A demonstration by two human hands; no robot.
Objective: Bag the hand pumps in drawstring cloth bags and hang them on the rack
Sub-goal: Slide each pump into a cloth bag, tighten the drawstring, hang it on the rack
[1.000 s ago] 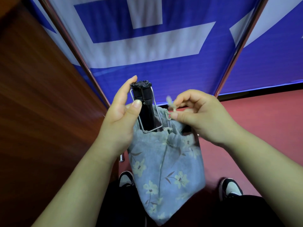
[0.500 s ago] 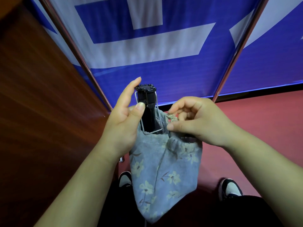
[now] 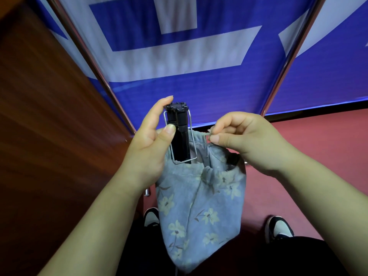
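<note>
Left hand (image 3: pixel 147 150) is still gripping the half-bagged hand pump (image 3: pixel 179 136); right hand (image 3: pixel 251 144) is re-pinching the drawstring (image 3: pixel 208 132), cinching likely next.

Both bare forearms enter from the near edge and converge mid-scene. Left hand (image 3: pixel 147 150): thumb and fingers clasp the hand pump (image 3: pixel 180 140), index finger straight up its far side. Right hand (image 3: pixel 253 142): thumb and forefinger pinch the drawstring (image 3: pixel 208 133), other fingers curled. Hands near each other, not touching.

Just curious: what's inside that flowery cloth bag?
Only the lower end of a black hand pump, gripped by the left hand, enters the bag. The cloth hides anything deeper.
</note>
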